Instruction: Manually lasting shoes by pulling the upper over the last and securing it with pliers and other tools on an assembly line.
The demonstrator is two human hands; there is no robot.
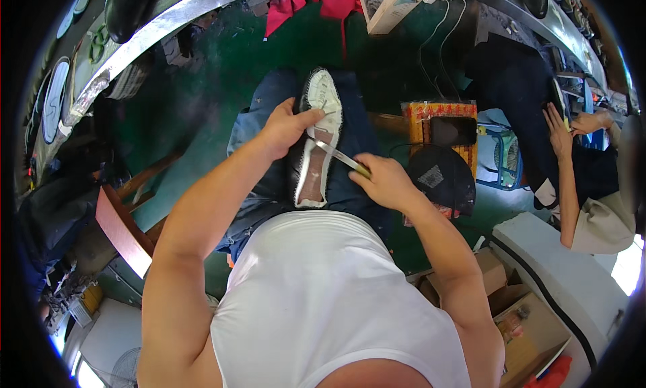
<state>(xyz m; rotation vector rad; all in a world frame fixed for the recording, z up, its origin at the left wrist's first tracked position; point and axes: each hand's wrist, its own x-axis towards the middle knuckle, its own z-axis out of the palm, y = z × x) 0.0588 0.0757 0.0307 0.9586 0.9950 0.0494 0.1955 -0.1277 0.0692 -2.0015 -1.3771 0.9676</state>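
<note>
Shoe (317, 142) toe hidden by left hand (284, 127), tool (340, 158) handle buried in right hand (381, 181)

The right hand (383, 179) hides the tool's (336, 156) handle (its tip too blurred to tell).

The white flat shoe sole (316, 146) lies along the person's blue-jeaned lap (269, 179). Below, the dark green floor (222, 72) carries red crumpled cloth (309, 1).

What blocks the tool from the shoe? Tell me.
Nothing visible. The right hand holds the thin metal tool, whose tip already reaches the shoe on the lap. The left hand grips the shoe's left side, clear of the tool.
</note>
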